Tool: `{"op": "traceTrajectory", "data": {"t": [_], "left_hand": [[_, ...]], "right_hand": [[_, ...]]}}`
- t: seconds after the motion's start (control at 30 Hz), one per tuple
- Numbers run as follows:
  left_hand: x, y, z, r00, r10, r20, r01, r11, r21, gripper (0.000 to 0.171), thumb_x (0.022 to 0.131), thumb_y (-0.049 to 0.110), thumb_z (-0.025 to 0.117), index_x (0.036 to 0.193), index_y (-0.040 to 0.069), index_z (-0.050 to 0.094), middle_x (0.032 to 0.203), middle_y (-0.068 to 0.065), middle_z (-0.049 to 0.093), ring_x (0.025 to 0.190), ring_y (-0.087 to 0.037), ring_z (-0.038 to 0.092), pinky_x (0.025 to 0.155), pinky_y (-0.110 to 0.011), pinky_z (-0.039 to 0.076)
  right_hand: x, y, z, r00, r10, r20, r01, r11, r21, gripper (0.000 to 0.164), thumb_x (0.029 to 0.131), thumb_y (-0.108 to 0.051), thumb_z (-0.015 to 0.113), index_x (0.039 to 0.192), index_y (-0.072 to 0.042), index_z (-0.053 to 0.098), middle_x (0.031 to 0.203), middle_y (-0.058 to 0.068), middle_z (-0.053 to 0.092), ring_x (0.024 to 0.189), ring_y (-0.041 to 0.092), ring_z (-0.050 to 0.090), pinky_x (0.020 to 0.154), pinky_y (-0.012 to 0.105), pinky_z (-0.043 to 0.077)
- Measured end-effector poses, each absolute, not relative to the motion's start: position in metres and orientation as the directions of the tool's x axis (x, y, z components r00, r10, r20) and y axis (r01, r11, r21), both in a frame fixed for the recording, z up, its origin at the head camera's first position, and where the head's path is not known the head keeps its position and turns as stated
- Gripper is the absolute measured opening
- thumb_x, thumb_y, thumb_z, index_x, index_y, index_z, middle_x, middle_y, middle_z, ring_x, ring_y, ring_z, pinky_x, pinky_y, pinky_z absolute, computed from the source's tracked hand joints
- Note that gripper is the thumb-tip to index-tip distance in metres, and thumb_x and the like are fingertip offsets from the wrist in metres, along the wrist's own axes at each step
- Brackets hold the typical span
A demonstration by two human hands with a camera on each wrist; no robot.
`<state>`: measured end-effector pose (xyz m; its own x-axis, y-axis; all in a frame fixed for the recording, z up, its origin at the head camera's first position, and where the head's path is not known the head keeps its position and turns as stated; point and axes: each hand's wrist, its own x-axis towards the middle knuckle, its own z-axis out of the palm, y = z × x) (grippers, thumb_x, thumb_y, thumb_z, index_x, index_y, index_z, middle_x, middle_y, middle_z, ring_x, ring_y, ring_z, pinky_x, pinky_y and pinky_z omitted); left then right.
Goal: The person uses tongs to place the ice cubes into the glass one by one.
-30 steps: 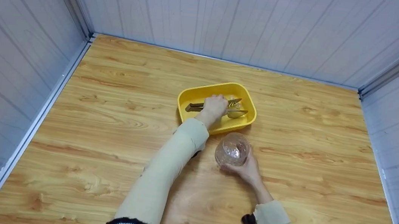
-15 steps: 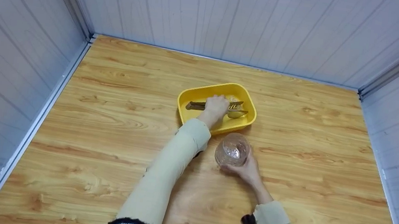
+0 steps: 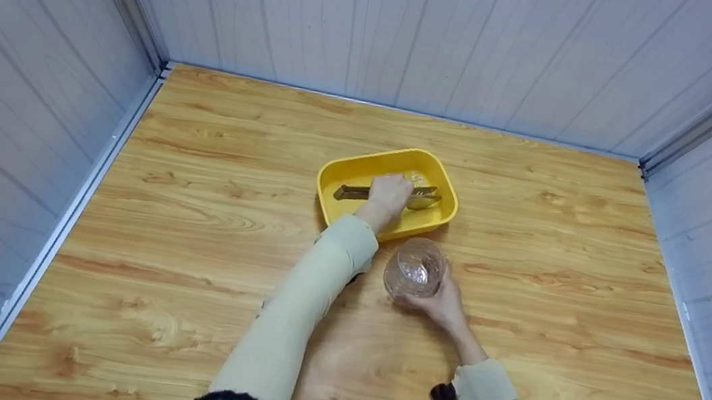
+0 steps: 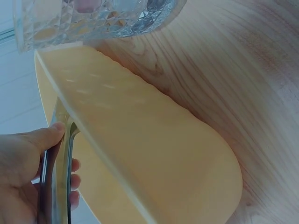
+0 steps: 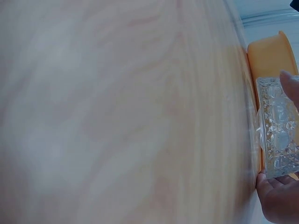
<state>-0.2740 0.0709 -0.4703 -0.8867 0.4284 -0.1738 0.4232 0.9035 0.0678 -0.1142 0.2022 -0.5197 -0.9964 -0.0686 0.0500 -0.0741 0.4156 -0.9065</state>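
Note:
My left hand (image 3: 389, 194) grips a pair of metal tongs (image 3: 351, 193) inside the yellow bin (image 3: 360, 163). In the left wrist view the thumb lies on one arm of the tongs (image 4: 56, 177) and the fingers wrap the other. The tong tips stand close together at the bin's right end, over clear, shiny pieces (image 3: 415, 179) whose kind is hard to make out. Just in front of the bin, my right hand (image 3: 442, 300) holds a clear patterned glass (image 3: 414, 272) round its side. The right wrist view shows the glass's faceted wall (image 5: 280, 121) between thumb and fingers.
Everything stands on a wood-grain tabletop (image 3: 199, 262). Pale panel walls (image 3: 377, 26) enclose it at the back and on both sides. A black wrist device (image 3: 443, 395) sits beside the right sleeve.
The two arms of the tongs have come nearer each other as the left hand squeezed and shifted slightly right. The right hand and the glass have stayed in place.

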Motion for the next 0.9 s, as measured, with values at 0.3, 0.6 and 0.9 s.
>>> {"op": "traceTrajectory", "data": {"t": [0.3,0.6,0.9], "left_hand": [[-0.273,0.068,-0.474,-0.882,0.448,-0.146,0.442,0.894,0.074,0.021,0.087,0.007,0.051,0.103,0.012,0.065,0.102,-0.006,0.061,0.092,-0.023,0.058,0.068,-0.038,0.05],[-0.272,0.064,-0.473,-0.868,0.477,-0.14,0.469,0.879,0.091,0.023,0.081,0.007,0.058,0.103,0.011,0.064,0.102,-0.007,0.06,0.092,-0.024,0.057,0.072,-0.039,0.049],[-0.268,0.062,-0.47,-0.876,0.468,-0.115,0.461,0.884,0.079,0.02,0.083,0.007,0.055,0.1,0.011,0.065,0.099,-0.006,0.061,0.088,-0.023,0.059,0.067,-0.036,0.051]], "right_hand": [[-0.114,0.202,-0.521,-0.997,-0.064,0.031,-0.053,0.389,-0.92,0.095,0.058,0.002,0.08,0.134,0.01,0.024,0.129,0.028,0.039,0.121,0.038,0.035,0.102,0.044,0.022],[-0.121,0.208,-0.543,-0.998,-0.054,0.026,-0.046,0.406,-0.913,0.098,0.057,-0.002,0.082,0.135,0.008,0.024,0.129,0.028,0.039,0.12,0.038,0.036,0.102,0.045,0.023],[-0.125,0.214,-0.557,-0.998,-0.054,0.022,-0.043,0.434,-0.9,0.1,0.057,-0.009,0.084,0.136,0.003,0.024,0.129,0.023,0.041,0.121,0.032,0.037,0.102,0.04,0.024]]}}
